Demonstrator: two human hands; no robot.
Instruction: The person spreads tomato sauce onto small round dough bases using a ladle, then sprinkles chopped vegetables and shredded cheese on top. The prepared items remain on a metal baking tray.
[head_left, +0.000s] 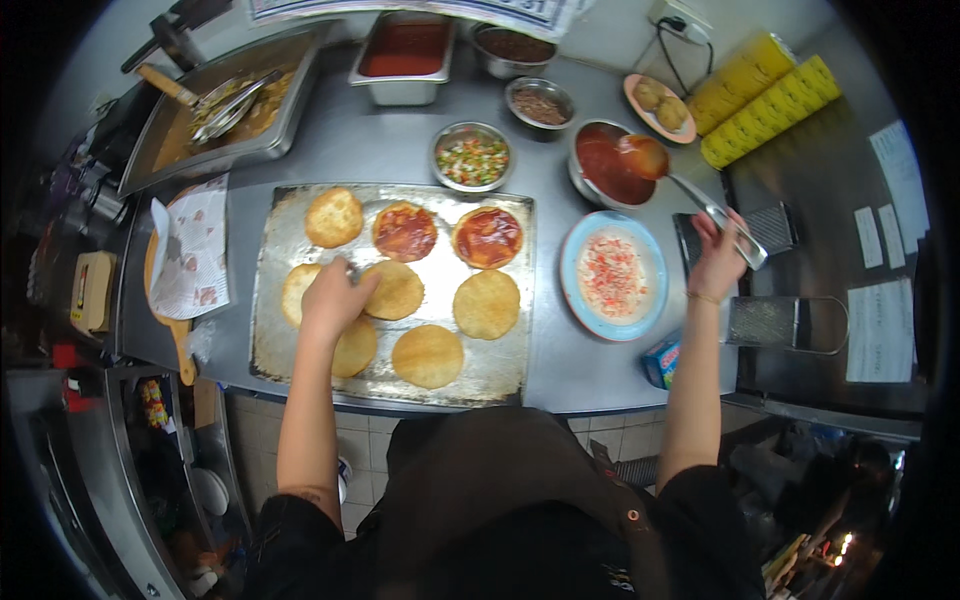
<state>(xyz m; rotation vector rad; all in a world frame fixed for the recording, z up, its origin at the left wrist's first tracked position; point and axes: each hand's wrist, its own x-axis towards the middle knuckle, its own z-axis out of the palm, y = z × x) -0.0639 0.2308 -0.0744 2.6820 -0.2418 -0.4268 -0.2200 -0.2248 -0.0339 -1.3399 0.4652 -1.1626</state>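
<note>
My right hand (718, 252) is closed round the handle of a steel ladle (645, 158). Its bowl carries red sauce and hangs over the right side of a steel bowl of the same sauce (603, 160). On a worn metal baking sheet (513, 375), my left hand (338, 298) rests among round flat breads, thumb apart from the fingers, beside one plain bread (393, 291) and partly covering another (299, 292). Its fingertips are partly hidden. Two breads in the far row, one in the middle (405, 232) and one at the right (487, 238), are spread with red sauce.
Right of the sheet stands a blue-rimmed plate (570, 270) of white and red shreds. Behind are a bowl of chopped vegetables (472, 157), a rectangular sauce pan (403, 60) and a large food pan (290, 125). Graters (765, 325) lie right; a paper-covered wooden board (183, 345) lies left.
</note>
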